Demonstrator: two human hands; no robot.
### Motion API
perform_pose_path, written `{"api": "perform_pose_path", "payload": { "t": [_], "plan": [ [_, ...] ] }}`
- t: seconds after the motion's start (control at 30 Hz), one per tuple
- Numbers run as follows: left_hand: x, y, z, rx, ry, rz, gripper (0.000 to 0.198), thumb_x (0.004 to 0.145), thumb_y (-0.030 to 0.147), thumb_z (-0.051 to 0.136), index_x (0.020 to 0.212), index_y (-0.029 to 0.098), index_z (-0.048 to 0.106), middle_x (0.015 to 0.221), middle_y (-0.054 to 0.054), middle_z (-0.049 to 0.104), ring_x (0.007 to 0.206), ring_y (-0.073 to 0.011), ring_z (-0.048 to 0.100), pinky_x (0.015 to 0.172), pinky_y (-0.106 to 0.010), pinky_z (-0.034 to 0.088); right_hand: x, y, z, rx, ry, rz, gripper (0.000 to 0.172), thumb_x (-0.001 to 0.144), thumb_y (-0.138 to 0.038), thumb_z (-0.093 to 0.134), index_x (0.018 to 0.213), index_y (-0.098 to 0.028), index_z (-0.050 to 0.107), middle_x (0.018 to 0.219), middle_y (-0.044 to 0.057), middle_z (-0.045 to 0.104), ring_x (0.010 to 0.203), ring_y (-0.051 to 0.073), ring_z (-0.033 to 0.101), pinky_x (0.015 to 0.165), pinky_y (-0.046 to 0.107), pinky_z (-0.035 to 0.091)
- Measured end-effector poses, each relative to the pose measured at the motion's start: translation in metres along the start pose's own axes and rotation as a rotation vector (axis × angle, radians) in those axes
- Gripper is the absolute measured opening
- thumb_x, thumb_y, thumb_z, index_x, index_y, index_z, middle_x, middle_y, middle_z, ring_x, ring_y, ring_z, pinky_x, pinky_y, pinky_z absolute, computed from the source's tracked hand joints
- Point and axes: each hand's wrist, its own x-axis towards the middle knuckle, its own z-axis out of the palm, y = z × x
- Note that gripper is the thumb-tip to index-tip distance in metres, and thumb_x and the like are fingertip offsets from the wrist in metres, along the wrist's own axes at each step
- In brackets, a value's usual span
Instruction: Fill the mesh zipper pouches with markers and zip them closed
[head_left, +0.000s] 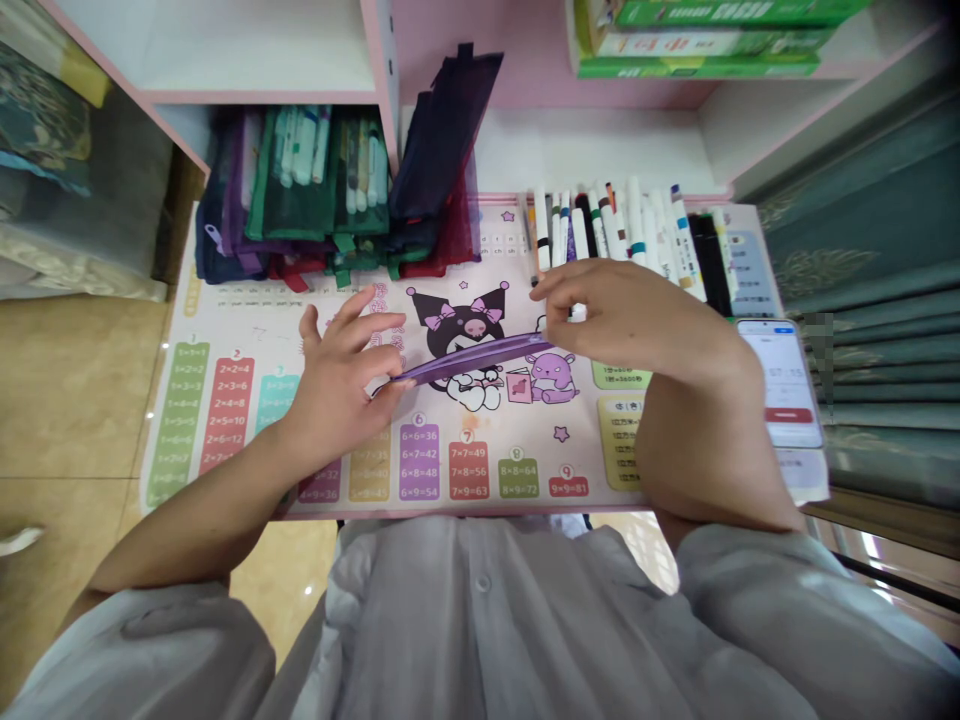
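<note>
A purple zip pouch (480,358) is stretched between my two hands above the printed desk mat, seen almost edge-on along its zip. My left hand (352,370) pinches its left end between thumb and index finger, with the other fingers spread. My right hand (615,315) is closed at the pouch's right end, by the zip; the exact grip of the fingertips is partly hidden. Just beyond my right hand lies a row of markers and pens (600,225). Whether anything is inside the pouch cannot be seen.
Mesh pouches (300,200), some with pens inside, are piled at the back left, a dark one (446,140) leaning on the shelf divider. A phone (780,380) lies at the right edge. Green books (705,40) sit on the upper shelf. A curtain (885,280) hangs at right.
</note>
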Motion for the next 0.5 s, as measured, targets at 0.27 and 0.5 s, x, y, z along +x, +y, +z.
{"api": "perform_pose_path", "payload": {
  "t": [0.27,0.5],
  "plan": [
    [-0.0001,0.0002,-0.0012,-0.001,-0.012,-0.008,0.027,0.087,0.04,0.06,0.066,0.023,0.059,0.128,-0.002,0.066,0.142,-0.0354,0.041,0.115,-0.065,0.015,0.0007,0.0049,-0.0013,0.018,-0.003,0.017,0.02,0.073,-0.022,0.058,0.054,-0.024,0.055,0.093,0.004,0.07,0.115,0.033,0.06,0.105,0.052,0.042],
    [0.0,0.0003,-0.0016,-0.003,-0.022,-0.015,0.025,0.085,0.039,0.061,0.066,0.023,0.059,0.128,-0.001,0.066,0.142,-0.0352,0.04,0.116,-0.063,0.014,0.0004,0.008,-0.0029,0.012,0.008,0.067,0.021,0.075,-0.024,0.057,0.055,-0.024,0.054,0.092,0.003,0.068,0.108,0.031,0.061,0.102,0.049,0.042]
  ]
}}
